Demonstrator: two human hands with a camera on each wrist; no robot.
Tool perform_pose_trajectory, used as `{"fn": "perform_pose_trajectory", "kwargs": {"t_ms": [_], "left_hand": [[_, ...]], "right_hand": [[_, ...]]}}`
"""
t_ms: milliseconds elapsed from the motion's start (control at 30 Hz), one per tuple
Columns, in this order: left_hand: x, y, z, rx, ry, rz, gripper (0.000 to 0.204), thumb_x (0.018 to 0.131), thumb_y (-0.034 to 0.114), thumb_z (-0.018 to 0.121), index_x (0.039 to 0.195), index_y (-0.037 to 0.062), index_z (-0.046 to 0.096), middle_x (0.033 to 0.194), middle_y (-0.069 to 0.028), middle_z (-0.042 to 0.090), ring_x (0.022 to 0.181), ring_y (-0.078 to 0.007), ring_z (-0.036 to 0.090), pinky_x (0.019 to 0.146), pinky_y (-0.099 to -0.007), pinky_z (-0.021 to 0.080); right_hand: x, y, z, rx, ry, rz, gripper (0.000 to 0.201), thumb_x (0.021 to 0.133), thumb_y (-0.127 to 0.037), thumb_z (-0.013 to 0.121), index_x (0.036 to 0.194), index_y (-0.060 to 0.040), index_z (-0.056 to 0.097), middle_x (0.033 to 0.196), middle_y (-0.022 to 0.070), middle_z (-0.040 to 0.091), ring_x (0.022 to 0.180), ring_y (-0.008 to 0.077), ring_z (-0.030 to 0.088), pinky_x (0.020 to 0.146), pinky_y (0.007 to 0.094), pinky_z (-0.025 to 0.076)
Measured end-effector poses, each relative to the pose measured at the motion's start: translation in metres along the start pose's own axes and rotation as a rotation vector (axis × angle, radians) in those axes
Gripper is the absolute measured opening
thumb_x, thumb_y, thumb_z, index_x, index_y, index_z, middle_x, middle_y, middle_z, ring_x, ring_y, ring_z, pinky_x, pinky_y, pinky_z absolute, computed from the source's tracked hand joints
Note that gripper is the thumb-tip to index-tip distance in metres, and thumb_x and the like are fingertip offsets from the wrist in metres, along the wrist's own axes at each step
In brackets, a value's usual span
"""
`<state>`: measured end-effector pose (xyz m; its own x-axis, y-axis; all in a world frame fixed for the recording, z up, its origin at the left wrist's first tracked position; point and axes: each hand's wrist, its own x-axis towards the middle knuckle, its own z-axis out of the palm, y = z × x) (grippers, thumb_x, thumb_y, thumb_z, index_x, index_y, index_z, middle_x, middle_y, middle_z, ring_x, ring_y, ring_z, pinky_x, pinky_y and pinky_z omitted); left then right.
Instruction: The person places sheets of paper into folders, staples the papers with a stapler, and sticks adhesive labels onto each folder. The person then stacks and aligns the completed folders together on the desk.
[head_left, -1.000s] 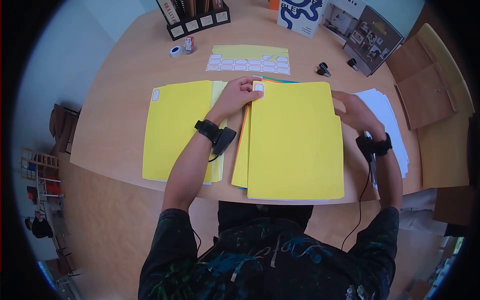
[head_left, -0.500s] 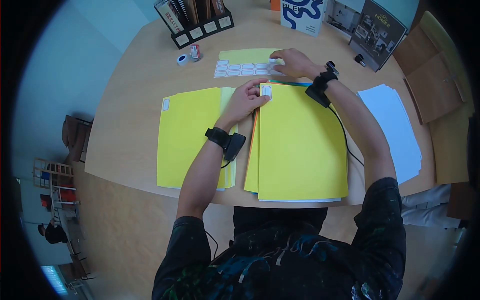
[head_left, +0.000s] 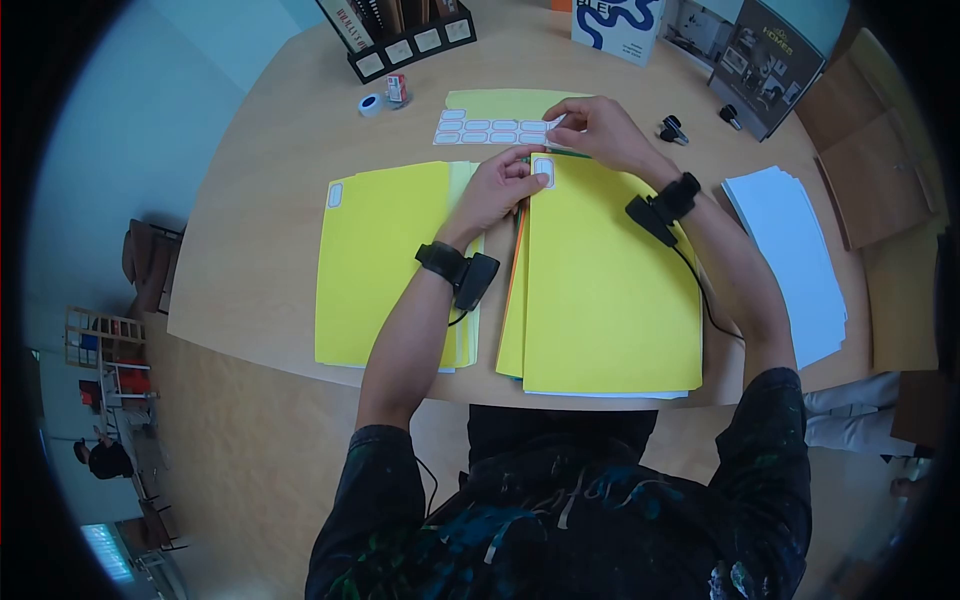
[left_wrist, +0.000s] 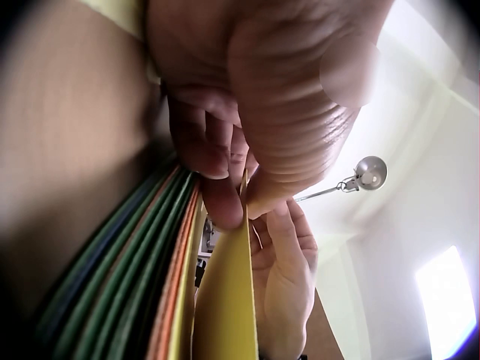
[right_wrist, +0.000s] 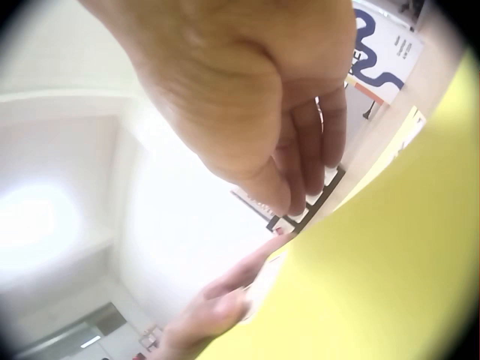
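My left hand (head_left: pixel 493 200) pinches the upper left corner of a yellow folder (head_left: pixel 612 290), its thumb at the white label (head_left: pixel 543 171) there. In the left wrist view the folder stands between thumb and finger, beside a row of green, blue and orange folders (left_wrist: pixel 139 255). Above the folder's top edge, my right hand (head_left: pixel 610 135) reaches over the right end of a label sheet (head_left: pixel 490 130) with fingers bent toward the thumb. In the right wrist view its fingertips (right_wrist: pixel 292 206) are close together; whether they pinch a label I cannot tell.
Left of the left wrist lies another stack of yellow folders (head_left: pixel 385 265). White papers (head_left: pixel 785 265) lie at the right. A tape roll (head_left: pixel 370 105), a small red-and-white box (head_left: pixel 397 90), black clips (head_left: pixel 672 130), a black organizer (head_left: pixel 415 42) and upright books (head_left: pixel 765 65) stand farther back.
My right hand has gone from the folder's right edge up and leftward to the label sheet, where its fingers have drawn closer together. The left hand keeps hold of the folder's corner.
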<state>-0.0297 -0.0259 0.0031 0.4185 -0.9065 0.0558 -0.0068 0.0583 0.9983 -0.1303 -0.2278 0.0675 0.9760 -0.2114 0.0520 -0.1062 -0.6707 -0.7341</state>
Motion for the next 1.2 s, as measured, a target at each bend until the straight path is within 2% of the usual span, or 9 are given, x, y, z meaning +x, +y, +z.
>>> {"fn": "perform_pose_trajectory", "kwargs": {"t_ms": [167,267,333,567,633,733,833,1000,1200], "left_hand": [[0.002,-0.007,-0.005,0.025,-0.007,0.018,0.049,0.100,0.026,0.064,0.144,0.0074,0.051,0.091,0.0030,0.069,0.060,-0.0004,0.048,0.054,-0.0169,0.038],[0.003,-0.006,-0.005,-0.032,0.031,0.010,0.046,0.103,0.026,0.059,0.144,0.0065,0.051,0.092,0.0022,0.070,0.061,-0.0007,0.049,0.055,-0.0172,0.039],[0.001,-0.004,-0.004,0.002,0.027,-0.003,0.053,0.100,0.028,0.066,0.145,0.0055,0.050,0.093,0.0009,0.070,0.061,-0.0004,0.051,0.056,-0.0171,0.040],[0.005,-0.012,-0.002,0.029,0.004,0.060,0.065,0.090,0.025,0.079,0.143,0.0018,0.051,0.096,-0.0002,0.072,0.075,-0.0012,0.060,0.062,-0.0167,0.043],[0.003,-0.007,-0.001,-0.048,0.023,-0.015,0.051,0.088,0.013,0.078,0.133,-0.0019,0.058,0.092,0.0000,0.071,0.084,-0.0046,0.062,0.077,-0.0195,0.048],[-0.002,0.000,0.000,-0.026,0.043,-0.050,0.051,0.088,0.014,0.079,0.131,-0.0036,0.059,0.093,0.0000,0.072,0.081,-0.0037,0.061,0.073,-0.0191,0.047],[0.000,0.000,-0.005,0.033,-0.001,-0.056,0.063,0.088,0.021,0.080,0.140,-0.0026,0.053,0.100,-0.0009,0.074,0.080,-0.0024,0.061,0.066,-0.0193,0.045],[0.001,-0.003,-0.005,0.065,0.016,-0.034,0.061,0.090,0.023,0.078,0.140,-0.0019,0.054,0.099,-0.0001,0.074,0.081,-0.0028,0.061,0.070,-0.0200,0.046],[-0.001,0.022,-0.003,0.198,-0.053,-0.095,0.060,0.092,0.023,0.075,0.141,-0.0024,0.051,0.101,-0.0025,0.073,0.089,-0.0075,0.066,0.087,-0.0232,0.050]], "right_hand": [[-0.036,0.009,0.033,-0.216,0.241,-0.239,0.058,0.086,-0.039,0.078,0.129,-0.0017,0.065,0.118,0.0187,0.070,0.112,0.0312,0.066,0.098,0.0418,0.050],[-0.038,0.011,0.038,-0.050,0.216,-0.189,0.058,0.083,-0.039,0.081,0.125,-0.0007,0.067,0.115,0.0176,0.071,0.111,0.0307,0.066,0.098,0.0416,0.050],[-0.034,0.013,0.036,0.021,0.121,-0.100,0.050,0.085,-0.033,0.081,0.119,0.0002,0.069,0.108,0.0156,0.072,0.104,0.0266,0.068,0.095,0.0383,0.051],[-0.025,0.029,0.040,0.151,0.177,-0.014,0.032,0.092,-0.027,0.073,0.106,0.0016,0.073,0.090,0.0121,0.072,0.087,0.0190,0.069,0.081,0.0318,0.052],[-0.028,0.035,0.033,0.151,0.276,-0.030,0.035,0.095,-0.031,0.069,0.105,0.0021,0.074,0.088,0.0127,0.072,0.084,0.0190,0.069,0.078,0.0319,0.052],[-0.047,0.042,0.012,0.063,0.474,-0.082,0.038,0.097,-0.033,0.066,0.108,0.0026,0.073,0.089,0.0126,0.074,0.083,0.0199,0.068,0.078,0.0322,0.052],[-0.072,0.061,-0.012,0.079,0.539,0.016,0.038,0.097,-0.033,0.066,0.109,0.0028,0.073,0.093,0.0126,0.075,0.086,0.0197,0.069,0.079,0.0322,0.052],[-0.116,0.089,-0.019,-0.012,0.571,0.066,0.038,0.098,-0.033,0.066,0.108,0.0025,0.073,0.092,0.0100,0.074,0.086,0.0163,0.068,0.079,0.0309,0.052],[-0.138,0.087,-0.019,0.613,0.475,0.302,0.040,0.101,-0.035,0.063,0.114,0.0022,0.071,0.099,0.0058,0.072,0.083,0.0115,0.068,0.076,0.0275,0.054]]}}
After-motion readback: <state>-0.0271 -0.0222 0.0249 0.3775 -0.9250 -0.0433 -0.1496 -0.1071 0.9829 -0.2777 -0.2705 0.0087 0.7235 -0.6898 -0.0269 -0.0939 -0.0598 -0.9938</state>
